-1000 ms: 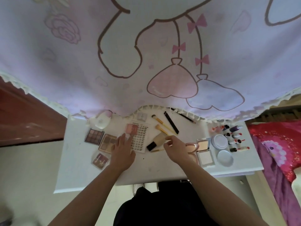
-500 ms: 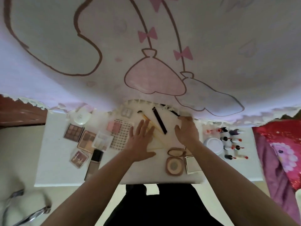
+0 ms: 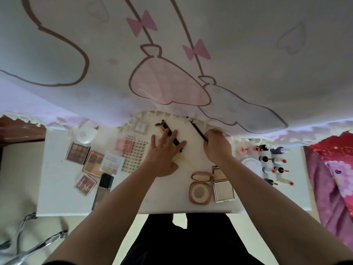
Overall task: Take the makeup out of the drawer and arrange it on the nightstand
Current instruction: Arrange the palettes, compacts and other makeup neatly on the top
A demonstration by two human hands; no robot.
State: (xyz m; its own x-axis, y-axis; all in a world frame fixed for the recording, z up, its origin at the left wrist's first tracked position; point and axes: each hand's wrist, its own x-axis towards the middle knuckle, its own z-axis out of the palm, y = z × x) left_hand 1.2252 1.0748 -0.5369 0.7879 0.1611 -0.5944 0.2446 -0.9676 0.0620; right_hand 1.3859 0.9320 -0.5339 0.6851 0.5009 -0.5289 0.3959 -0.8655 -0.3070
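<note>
Makeup lies spread over the white nightstand (image 3: 57, 197). My left hand (image 3: 164, 155) rests flat with fingers spread on the gold-handled brushes (image 3: 186, 163) and a black stick (image 3: 172, 135). My right hand (image 3: 216, 148) is closed on the lower end of a thin black pencil (image 3: 196, 129) near the back edge. Eyeshadow palettes (image 3: 78, 153) and a foundation bottle (image 3: 102, 190) lie at the left. A round pink compact (image 3: 199, 192) and a square powder compact (image 3: 222, 188) lie open in front of my right hand. Small lipsticks (image 3: 275, 169) stand in rows at the right.
A pink and white cartoon-print cloth (image 3: 172, 73) hangs over the back of the nightstand and hides its far edge. A red and purple bedspread (image 3: 336, 178) lies at the right. Chrome chair legs (image 3: 38, 243) show at the lower left, a dark wooden edge (image 3: 21, 129) at the left.
The view has tilted closer to the nightstand. My right hand moved back toward the cloth and closed on the thin black pencil. My left hand shifted from the palettes onto the brushes.
</note>
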